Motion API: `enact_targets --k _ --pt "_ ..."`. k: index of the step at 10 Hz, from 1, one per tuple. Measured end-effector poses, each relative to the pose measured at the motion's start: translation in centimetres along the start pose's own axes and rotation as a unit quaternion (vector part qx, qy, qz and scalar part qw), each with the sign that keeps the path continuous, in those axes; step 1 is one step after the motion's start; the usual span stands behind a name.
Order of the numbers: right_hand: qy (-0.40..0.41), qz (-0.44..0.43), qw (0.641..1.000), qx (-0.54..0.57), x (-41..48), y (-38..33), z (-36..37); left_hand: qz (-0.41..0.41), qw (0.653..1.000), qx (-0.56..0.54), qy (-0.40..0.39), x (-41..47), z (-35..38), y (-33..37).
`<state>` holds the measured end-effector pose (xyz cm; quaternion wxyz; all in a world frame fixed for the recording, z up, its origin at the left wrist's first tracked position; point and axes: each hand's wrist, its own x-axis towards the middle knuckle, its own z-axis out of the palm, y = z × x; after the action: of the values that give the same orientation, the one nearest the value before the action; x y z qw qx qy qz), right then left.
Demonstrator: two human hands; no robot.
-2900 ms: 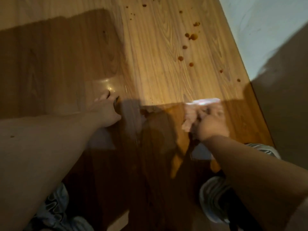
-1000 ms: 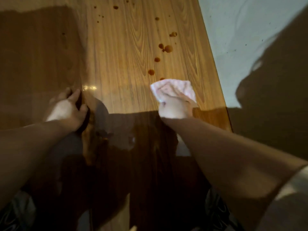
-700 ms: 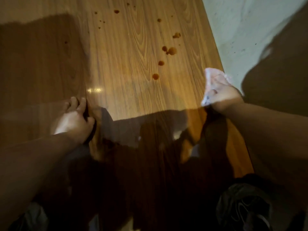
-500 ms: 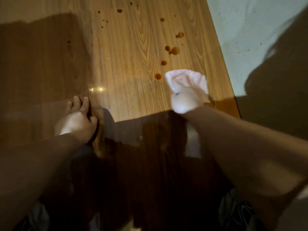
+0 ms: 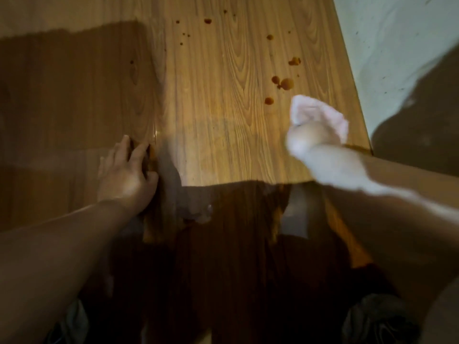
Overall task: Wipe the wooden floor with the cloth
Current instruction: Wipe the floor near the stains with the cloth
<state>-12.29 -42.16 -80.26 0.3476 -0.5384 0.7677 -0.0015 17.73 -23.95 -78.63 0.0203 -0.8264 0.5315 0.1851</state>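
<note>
A glossy wooden floor fills the view, with several brown drips in its lit far part. My right hand, blurred by motion, grips a pale pink cloth against the floor, just this side of the nearest drips and near the floor's right edge. My left hand rests flat on the floor at the left, fingers spread, holding nothing.
A pale grey surface borders the wood on the right along a slanting edge. Dark shadow covers the near floor and the left part. Shoes show at the bottom corners.
My right hand has swept the cloth back and forth across the floor and now sits a little further right than half a second ago. The drip closest to the cloth is gone. My left hand stays planted.
</note>
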Motion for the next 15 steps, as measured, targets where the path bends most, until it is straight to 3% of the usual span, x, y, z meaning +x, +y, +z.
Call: enact_targets --k 1,2,3,4,5,6,7,8,9,10,11,12,13,14,15 --pt "-0.004 -0.256 0.956 -0.145 -5.4 -4.5 6.2 0.002 1.0 -0.018 0.009 0.9 -0.1 -0.3" --pt "-0.096 -0.462 0.846 -0.248 -7.1 -6.9 7.8 -0.019 0.999 -0.03 0.034 2.3 0.0 0.0" --pt "-0.023 -0.437 0.869 -0.229 -3.7 -2.3 3.8 -0.046 0.997 -0.068 -0.003 3.5 0.6 0.9" --pt "0.027 -0.222 0.932 -0.284 1.3 4.8 -2.8 -0.046 0.997 -0.059 -0.003 3.9 1.1 0.7" --pt "-0.001 -0.119 0.961 -0.25 4.3 5.9 -4.3 -0.046 0.998 -0.035 -0.007 3.7 1.2 0.1" --pt "-0.009 -0.096 0.967 -0.235 1.1 2.3 -1.1 -0.044 0.997 -0.048 -0.034 3.6 0.8 0.3" --pt "-0.076 -0.331 0.911 -0.234 -4.9 -0.8 4.3 -0.053 0.994 -0.08 -0.051 3.8 0.0 0.9" --pt "-0.134 -0.538 0.793 -0.253 -10.3 -1.6 7.4 -0.045 0.993 -0.091 -0.054 3.7 -1.0 1.3" --pt "-0.061 -0.499 0.84 -0.202 -7.4 1.8 4.0 -0.035 0.99 -0.109 -0.08 2.9 -1.4 0.9" --pt "0.035 -0.249 0.94 -0.232 -4.0 8.0 -0.8 -0.027 0.987 -0.127 -0.093 1.4 -1.4 0.4" --pt "0.066 -0.02 0.968 -0.24 -5.3 10.8 -2.1 -0.019 0.987 -0.131 -0.094 -0.2 -1.2 0.3" --pt "0.049 -0.15 0.959 -0.237 -10.9 7.3 3.1 -0.024 0.985 -0.131 -0.107 -1.6 -1.1 0.3" --pt "-0.097 -0.442 0.851 -0.266 -20.0 2.9 11.6 -0.017 0.985 -0.117 -0.122 -3.3 -0.8 -0.4" --pt "-0.209 -0.573 0.706 -0.36 -23.3 2.4 14.3 -0.004 0.984 -0.11 -0.14 -4.8 -0.3 -1.7" --pt "-0.161 -0.564 0.729 -0.354 -19.5 4.4 11.5 0.007 0.987 -0.078 -0.138 -6.3 0.7 -3.5"
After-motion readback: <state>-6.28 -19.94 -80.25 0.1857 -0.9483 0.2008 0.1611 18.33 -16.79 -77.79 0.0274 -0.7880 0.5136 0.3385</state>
